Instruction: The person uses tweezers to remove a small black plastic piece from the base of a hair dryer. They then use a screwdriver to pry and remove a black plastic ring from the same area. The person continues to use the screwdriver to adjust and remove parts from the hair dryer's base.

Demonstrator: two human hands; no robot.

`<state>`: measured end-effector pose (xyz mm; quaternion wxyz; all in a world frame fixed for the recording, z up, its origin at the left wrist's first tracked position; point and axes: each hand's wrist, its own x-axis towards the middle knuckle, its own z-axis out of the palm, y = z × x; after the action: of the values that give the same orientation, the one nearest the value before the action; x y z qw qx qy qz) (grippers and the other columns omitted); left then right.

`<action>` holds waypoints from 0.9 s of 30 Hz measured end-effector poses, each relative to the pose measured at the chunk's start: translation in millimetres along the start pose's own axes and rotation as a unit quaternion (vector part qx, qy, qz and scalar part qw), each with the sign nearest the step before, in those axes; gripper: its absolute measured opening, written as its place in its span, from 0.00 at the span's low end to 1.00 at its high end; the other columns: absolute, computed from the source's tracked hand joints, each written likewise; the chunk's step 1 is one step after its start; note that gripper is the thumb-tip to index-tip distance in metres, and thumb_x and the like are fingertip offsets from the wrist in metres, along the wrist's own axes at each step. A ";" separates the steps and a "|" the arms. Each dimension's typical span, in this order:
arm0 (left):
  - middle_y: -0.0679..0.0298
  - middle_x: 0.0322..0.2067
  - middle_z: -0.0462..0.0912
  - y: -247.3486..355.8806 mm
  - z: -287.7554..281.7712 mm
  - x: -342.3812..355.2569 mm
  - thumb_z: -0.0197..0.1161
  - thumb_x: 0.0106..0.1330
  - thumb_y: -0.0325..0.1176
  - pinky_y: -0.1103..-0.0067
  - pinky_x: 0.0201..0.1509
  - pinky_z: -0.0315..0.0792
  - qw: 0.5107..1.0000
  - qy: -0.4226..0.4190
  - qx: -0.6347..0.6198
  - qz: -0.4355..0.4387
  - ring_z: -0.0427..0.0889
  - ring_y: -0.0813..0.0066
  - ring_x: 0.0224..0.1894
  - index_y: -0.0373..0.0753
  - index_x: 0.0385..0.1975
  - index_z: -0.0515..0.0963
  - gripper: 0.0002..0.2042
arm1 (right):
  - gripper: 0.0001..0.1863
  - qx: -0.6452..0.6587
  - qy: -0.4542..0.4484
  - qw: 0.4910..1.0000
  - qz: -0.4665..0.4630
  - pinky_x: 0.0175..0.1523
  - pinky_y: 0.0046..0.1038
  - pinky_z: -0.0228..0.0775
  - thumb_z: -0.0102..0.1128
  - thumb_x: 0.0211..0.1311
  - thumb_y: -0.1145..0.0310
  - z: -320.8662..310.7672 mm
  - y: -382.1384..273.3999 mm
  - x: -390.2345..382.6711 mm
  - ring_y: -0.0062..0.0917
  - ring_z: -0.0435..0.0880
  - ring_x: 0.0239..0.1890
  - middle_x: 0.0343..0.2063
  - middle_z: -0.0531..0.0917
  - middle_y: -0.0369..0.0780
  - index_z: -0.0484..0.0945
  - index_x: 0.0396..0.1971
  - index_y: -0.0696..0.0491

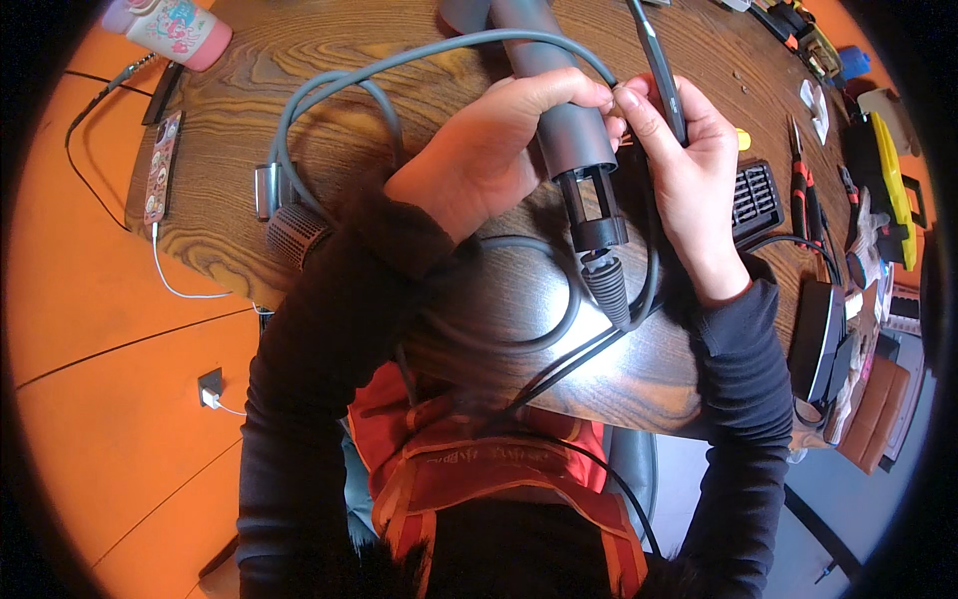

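Observation:
A grey hair dryer (574, 135) lies on the table with its handle end toward me. The handle's lower end is drawn open, baring a dark inner frame (597, 210), and a ribbed cord sleeve (605, 285) hangs from it. My left hand (499, 140) is closed around the handle from the left, thumb across its top. In my right hand (689, 150) a slim black pen-shaped screwdriver (661, 75) is held upright between thumb and fingers. The fingertips of both hands meet at the handle's right side; anything small pinched there is hidden. A grey cord (439, 45) loops over the handle.
A mesh filter cylinder (297, 235) and a plug block (271, 190) lie left of my left forearm. Right of my right hand are a black bit case (756, 200), red-handled pliers (801, 190) and a yellow-black toolbox (891, 190). A pink cup (190, 40) stands far left.

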<state>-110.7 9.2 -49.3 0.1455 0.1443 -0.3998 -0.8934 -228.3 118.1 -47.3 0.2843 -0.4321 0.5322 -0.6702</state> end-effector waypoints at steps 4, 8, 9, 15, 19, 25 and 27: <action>0.61 0.29 0.78 1.5 -0.6 -1.2 0.59 0.58 0.33 0.79 0.44 0.74 1.000 0.006 0.016 -0.013 0.79 0.73 0.33 0.33 0.33 0.73 0.09 | 0.07 -0.002 0.006 1.000 -0.002 0.35 0.16 0.73 0.57 0.61 0.73 3.1 -2.7 -2.3 0.14 0.79 0.27 0.27 0.81 0.36 0.76 0.35 0.61; 0.62 0.30 0.77 -0.7 1.6 -2.2 0.59 0.58 0.34 0.80 0.42 0.73 0.999 0.034 0.014 -0.024 0.78 0.74 0.33 0.33 0.34 0.74 0.10 | 0.08 -0.047 -0.017 0.998 -0.033 0.36 0.14 0.71 0.54 0.63 0.75 3.9 -3.4 -7.0 0.12 0.78 0.28 0.27 0.81 0.35 0.77 0.39 0.61; 0.62 0.30 0.77 -0.7 2.0 -2.1 0.58 0.58 0.34 0.81 0.42 0.72 0.999 0.032 0.017 -0.026 0.78 0.74 0.33 0.34 0.35 0.74 0.10 | 0.08 -0.075 -0.019 0.997 -0.030 0.36 0.15 0.71 0.54 0.63 0.75 3.2 -3.9 -7.5 0.12 0.78 0.28 0.27 0.81 0.35 0.77 0.39 0.61; 0.64 0.30 0.76 1.5 2.3 -3.3 0.56 0.59 0.33 0.82 0.42 0.71 0.999 -0.016 0.029 -0.004 0.76 0.76 0.33 0.34 0.36 0.73 0.10 | 0.10 -0.078 -0.073 0.994 -0.022 0.37 0.16 0.72 0.54 0.62 0.75 -2.0 -9.1 -5.7 0.13 0.78 0.30 0.28 0.81 0.35 0.77 0.41 0.61; 0.62 0.30 0.75 1.1 4.2 -2.6 0.56 0.60 0.33 0.80 0.42 0.72 1.000 -0.022 -0.011 0.007 0.76 0.74 0.33 0.34 0.35 0.72 0.09 | 0.10 -0.079 -0.028 0.994 -0.064 0.37 0.16 0.72 0.55 0.62 0.74 2.3 -9.3 -10.7 0.14 0.79 0.30 0.30 0.82 0.36 0.76 0.42 0.61; 0.60 0.29 0.75 8.7 1.1 -4.7 0.55 0.60 0.33 0.79 0.41 0.73 0.993 -0.009 -0.118 0.028 0.77 0.70 0.33 0.34 0.34 0.69 0.09 | 0.10 -0.130 0.066 0.985 -0.095 0.27 0.12 0.55 0.52 0.62 0.77 -1.6 -12.8 -20.5 0.09 0.67 0.22 0.23 0.75 0.32 0.71 0.43 0.58; 0.59 0.30 0.75 11.1 -0.3 -2.2 0.55 0.60 0.32 0.77 0.41 0.73 0.989 0.017 -0.143 0.043 0.77 0.69 0.33 0.34 0.34 0.69 0.08 | 0.11 -0.261 0.061 0.956 -0.118 0.28 0.13 0.59 0.54 0.60 0.78 -4.8 -15.6 -25.7 0.10 0.69 0.22 0.24 0.77 0.33 0.72 0.43 0.58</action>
<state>-107.0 2.7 -40.8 0.2097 0.1199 -0.2709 -0.9318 -219.3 146.1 -39.8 0.0474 -0.5096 0.6502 -0.5615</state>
